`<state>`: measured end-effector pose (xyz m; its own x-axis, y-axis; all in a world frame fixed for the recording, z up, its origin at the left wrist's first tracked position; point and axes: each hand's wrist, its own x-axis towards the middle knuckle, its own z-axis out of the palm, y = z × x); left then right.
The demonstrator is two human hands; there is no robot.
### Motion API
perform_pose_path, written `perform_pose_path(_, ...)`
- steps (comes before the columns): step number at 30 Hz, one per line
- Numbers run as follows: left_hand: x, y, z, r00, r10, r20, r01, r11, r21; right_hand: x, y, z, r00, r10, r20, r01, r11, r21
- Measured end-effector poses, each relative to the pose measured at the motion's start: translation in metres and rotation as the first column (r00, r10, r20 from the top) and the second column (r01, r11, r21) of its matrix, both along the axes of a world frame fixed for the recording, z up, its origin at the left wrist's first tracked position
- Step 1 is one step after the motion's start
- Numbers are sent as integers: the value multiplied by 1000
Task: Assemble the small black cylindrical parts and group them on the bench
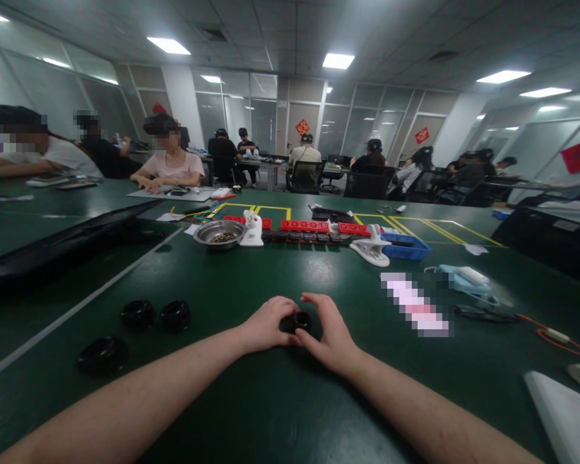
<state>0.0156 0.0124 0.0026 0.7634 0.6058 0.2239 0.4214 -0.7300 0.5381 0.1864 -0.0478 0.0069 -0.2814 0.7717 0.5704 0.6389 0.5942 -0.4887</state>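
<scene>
On the green table in front of me, a small glossy black ring-shaped piece sits between my two hands. From its left side, my left hand curls its fingers and thumb around it. My right hand closes in from the right, with its thumb at the near edge and its fingers arched around the far side. Part of the ring is hidden by the fingers. Left of my hands lie similar black rings: one, another beside it, and a nearer one.
Farther back stand a metal bowl of small bits, white stands, red blocks and a blue tray. A blue pouch, cables and a white board lie right. Black sheeting lies left. Several people sit beyond.
</scene>
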Motion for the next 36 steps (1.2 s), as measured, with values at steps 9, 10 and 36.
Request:
perform_pose_path(9, -1, 1, -3, 1000, 10, 9, -10, 1000, -13, 1, 0, 0, 996, 88, 11, -87, 996, -36)
perform_pose_path(10, -1, 1, -3, 1000, 13, 6, -13, 1000, -13, 1, -1, 0, 995, 102, 10, -102, 994, -32)
perform_pose_path(36, -2, 3, -2, 1000, -14, -10, 14, 1000, -20, 6, 1, 0, 995, 76, -64, -82, 992, -99)
